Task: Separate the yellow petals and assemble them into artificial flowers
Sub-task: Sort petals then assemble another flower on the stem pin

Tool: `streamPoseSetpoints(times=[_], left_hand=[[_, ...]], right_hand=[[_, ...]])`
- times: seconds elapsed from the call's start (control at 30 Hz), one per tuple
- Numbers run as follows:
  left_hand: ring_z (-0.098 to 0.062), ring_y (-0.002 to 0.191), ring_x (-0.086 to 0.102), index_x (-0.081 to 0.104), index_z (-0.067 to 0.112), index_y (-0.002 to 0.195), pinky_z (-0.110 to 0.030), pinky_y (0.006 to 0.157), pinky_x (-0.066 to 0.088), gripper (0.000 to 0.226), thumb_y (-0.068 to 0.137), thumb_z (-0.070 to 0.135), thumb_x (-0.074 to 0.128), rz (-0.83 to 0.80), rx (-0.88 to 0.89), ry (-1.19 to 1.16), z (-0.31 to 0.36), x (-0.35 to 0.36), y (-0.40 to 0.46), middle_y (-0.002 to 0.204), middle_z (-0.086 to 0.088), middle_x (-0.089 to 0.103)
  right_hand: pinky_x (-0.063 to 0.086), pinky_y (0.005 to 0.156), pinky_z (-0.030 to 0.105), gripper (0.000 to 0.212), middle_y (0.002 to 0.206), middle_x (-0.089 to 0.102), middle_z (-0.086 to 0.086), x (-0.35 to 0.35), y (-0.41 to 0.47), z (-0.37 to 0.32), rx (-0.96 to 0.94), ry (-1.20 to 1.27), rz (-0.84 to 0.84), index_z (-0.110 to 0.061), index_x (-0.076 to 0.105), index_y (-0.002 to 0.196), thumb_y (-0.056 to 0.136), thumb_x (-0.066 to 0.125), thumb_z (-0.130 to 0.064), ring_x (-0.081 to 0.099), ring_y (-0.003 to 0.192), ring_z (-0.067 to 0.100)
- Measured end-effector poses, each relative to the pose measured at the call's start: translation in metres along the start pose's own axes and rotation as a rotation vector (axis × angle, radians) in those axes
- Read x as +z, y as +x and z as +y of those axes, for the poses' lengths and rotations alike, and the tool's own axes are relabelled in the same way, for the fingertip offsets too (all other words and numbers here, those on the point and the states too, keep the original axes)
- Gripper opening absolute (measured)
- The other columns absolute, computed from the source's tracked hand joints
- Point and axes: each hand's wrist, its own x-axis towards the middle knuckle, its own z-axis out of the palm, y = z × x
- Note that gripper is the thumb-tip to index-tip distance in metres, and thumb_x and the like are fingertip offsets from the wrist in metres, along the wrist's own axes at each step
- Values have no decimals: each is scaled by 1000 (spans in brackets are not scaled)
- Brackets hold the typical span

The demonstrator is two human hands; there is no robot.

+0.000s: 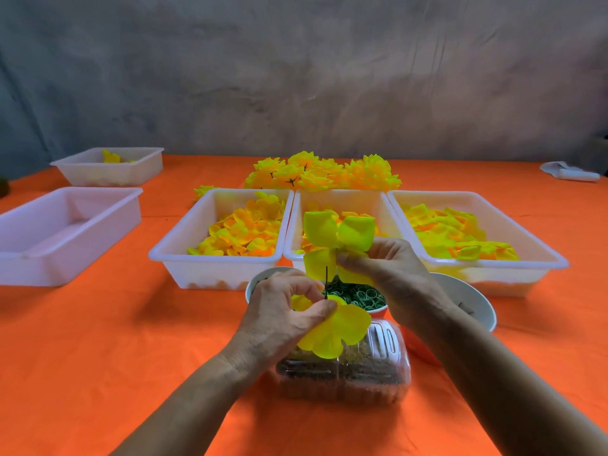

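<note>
Now my left hand (283,311) pinches a thin dark stem (326,280) upright, tip pointing up, over a petal piece (335,330). Just above it, my right hand (385,268) grips a four-lobed petal piece (335,241).

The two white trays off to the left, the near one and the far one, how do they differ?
The near left tray looks empty, while the far left tray holds a few yellow petals. The near tray looks bigger in the picture and is cut off by the left edge; the far tray shows whole. Both are white, rectangular plastic trays standing on the orange tablecloth, apart from each other.
</note>
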Motion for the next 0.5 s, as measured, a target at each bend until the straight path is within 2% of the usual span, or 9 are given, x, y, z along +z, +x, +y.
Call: streamPoseSetpoints(times=[0.13, 0.23, 0.33, 0.5], left_hand=[[-11, 91, 62, 62, 26, 58, -32, 86, 46, 24, 71, 19, 80, 23, -29, -37, 0, 1, -2, 85, 11, 64], [-14, 94, 62, 62, 27, 60, -33, 85, 47, 22, 72, 21, 81, 28, -69, -70, 0, 1, -3, 90, 4, 67], [-17, 89, 59, 63, 26, 61, -29, 79, 44, 21, 71, 24, 81, 28, -94, -59, -1, 0, -3, 85, 0, 64], [1, 72, 52, 59, 34, 57, -11, 65, 35, 27, 70, 25, 82, 51, -92, -7, 1, 2, -2, 73, 8, 58]], right_hand=[[54, 60, 22, 6, 72, 72, 5, 2, -3, -2, 17, -22, -4, -10, 72, 78, 75, 69, -6, 66, 65, 14], [53, 62, 26, 19, 77, 71, 11, 4, -8, -4, 10, -34, -47, -5, 72, 84, 68, 71, -15, 65, 69, 20], [53, 66, 29, 23, 85, 70, 18, 5, -14, -8, -15, -41, -104, -4, 72, 88, 68, 69, -14, 64, 74, 23], [52, 70, 28, 25, 89, 70, 18, 7, -19, -12, -43, -26, -182, 1, 70, 92, 71, 66, -12, 64, 79, 22]])
